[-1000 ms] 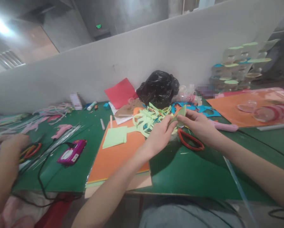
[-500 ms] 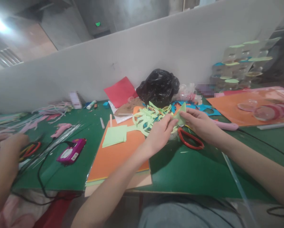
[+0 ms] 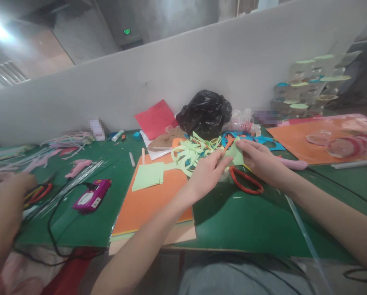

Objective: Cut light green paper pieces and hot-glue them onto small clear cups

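Observation:
Between my two hands is a small piece of light green paper (image 3: 237,156), held above the table. My left hand (image 3: 208,174) pinches its left side, and my right hand (image 3: 259,159) grips its upper right edge. Just below the right hand lie red-handled scissors (image 3: 246,180), their blades mostly hidden. Behind the left hand is a heap of light green paper scraps (image 3: 186,155). To the left, a stack of light green paper squares (image 3: 148,176) rests on orange sheets (image 3: 155,209).
A black plastic bag (image 3: 204,112) and red paper (image 3: 155,119) stand against the partition. A purple power strip (image 3: 93,196) and a pink glue gun (image 3: 79,168) lie to the left, near a co-worker's hand (image 3: 16,186). At right are clear plastic bottle pieces (image 3: 352,145) on orange sheets.
The green paper has turned in my fingers: its raised pointed corner has dropped, and it now lies flatter between the hands. My right hand has shifted slightly.

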`<state>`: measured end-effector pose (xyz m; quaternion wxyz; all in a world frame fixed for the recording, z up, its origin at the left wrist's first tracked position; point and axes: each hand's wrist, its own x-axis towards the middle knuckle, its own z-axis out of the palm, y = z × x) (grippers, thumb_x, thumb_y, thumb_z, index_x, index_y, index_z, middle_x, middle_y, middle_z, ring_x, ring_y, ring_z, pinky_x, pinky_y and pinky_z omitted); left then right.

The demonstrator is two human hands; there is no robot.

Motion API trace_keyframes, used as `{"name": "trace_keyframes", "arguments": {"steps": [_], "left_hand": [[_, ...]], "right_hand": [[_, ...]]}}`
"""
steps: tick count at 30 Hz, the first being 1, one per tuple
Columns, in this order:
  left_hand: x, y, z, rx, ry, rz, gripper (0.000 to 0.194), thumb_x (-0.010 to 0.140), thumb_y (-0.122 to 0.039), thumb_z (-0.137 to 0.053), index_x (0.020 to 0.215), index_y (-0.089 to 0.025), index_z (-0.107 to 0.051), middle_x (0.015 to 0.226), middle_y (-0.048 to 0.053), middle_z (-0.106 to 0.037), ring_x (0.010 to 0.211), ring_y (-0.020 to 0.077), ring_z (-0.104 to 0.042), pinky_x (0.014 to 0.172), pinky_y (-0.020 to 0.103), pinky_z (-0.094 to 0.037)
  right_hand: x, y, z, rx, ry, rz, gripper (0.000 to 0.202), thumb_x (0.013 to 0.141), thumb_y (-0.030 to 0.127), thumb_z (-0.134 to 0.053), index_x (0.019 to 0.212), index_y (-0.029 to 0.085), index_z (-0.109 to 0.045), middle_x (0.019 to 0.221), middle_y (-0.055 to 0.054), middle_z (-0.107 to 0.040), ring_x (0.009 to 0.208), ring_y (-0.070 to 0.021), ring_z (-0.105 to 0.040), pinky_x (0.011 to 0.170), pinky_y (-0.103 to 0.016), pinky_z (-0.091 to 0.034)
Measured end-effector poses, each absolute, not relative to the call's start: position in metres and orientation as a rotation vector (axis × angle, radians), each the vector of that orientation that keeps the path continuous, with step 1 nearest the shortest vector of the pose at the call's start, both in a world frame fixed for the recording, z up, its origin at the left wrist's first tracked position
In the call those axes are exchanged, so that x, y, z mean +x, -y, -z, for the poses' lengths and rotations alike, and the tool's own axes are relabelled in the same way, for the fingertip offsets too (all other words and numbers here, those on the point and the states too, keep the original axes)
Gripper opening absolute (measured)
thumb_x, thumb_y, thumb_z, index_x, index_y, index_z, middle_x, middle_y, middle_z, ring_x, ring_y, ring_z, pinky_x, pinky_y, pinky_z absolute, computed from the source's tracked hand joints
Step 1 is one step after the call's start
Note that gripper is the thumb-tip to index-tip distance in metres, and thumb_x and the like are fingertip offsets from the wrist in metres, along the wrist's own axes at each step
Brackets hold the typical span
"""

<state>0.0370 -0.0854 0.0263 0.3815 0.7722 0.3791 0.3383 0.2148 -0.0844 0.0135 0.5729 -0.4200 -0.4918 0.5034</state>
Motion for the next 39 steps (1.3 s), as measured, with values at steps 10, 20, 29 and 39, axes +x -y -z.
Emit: {"name": "trace_keyframes", "arguments": {"steps": [10, 20, 29, 39], "left_hand": [[0.038, 0.088, -0.029, 1.896, -0.891, -0.824, 0.034, 0.098, -0.049, -0.047, 0.078, -0.023, -0.037, 0.063, -0.007, -0.038, 0.058, 0.0113, -0.035, 0.061, 0.026, -0.029], [0.036, 0.089, -0.035, 2.035, -0.954, -0.752, 0.034, 0.099, -0.044, -0.045, 0.076, -0.022, -0.035, 0.066, -0.006, -0.039, 0.062, 0.0120, -0.037, 0.064, 0.027, -0.029], [0.037, 0.087, -0.029, 1.948, -0.947, -0.799, 0.030, 0.098, -0.044, -0.045, 0.079, -0.022, -0.038, 0.064, -0.007, -0.039, 0.059, 0.0107, -0.038, 0.059, 0.026, -0.030], [0.037, 0.089, -0.030, 1.920, -0.957, -0.782, 0.030, 0.099, -0.047, -0.044, 0.080, -0.023, -0.041, 0.055, -0.008, -0.044, 0.052, 0.0107, -0.043, 0.058, 0.026, -0.035]], "right_hand": [[0.222, 0.082, -0.013, -0.993, 1.211, -1.116, 0.040, 0.076, 0.056, -0.077, 0.072, 0.021, -0.056, 0.072, 0.001, -0.047, 0.065, -0.0110, -0.044, 0.059, -0.024, -0.041], [0.227, 0.077, -0.008, -0.993, 1.263, -1.082, 0.037, 0.080, 0.056, -0.073, 0.078, 0.021, -0.059, 0.078, 0.000, -0.051, 0.073, -0.0124, -0.050, 0.067, -0.025, -0.045], [0.221, 0.086, -0.018, -1.169, 1.413, -0.896, 0.052, 0.077, 0.067, -0.067, 0.070, 0.018, -0.053, 0.067, 0.003, -0.043, 0.062, -0.0089, -0.035, 0.058, -0.024, -0.031], [0.223, 0.083, -0.011, -1.140, 1.382, -0.938, 0.051, 0.081, 0.069, -0.062, 0.075, 0.019, -0.053, 0.066, 0.003, -0.042, 0.061, -0.0099, -0.036, 0.056, -0.024, -0.030]]}}
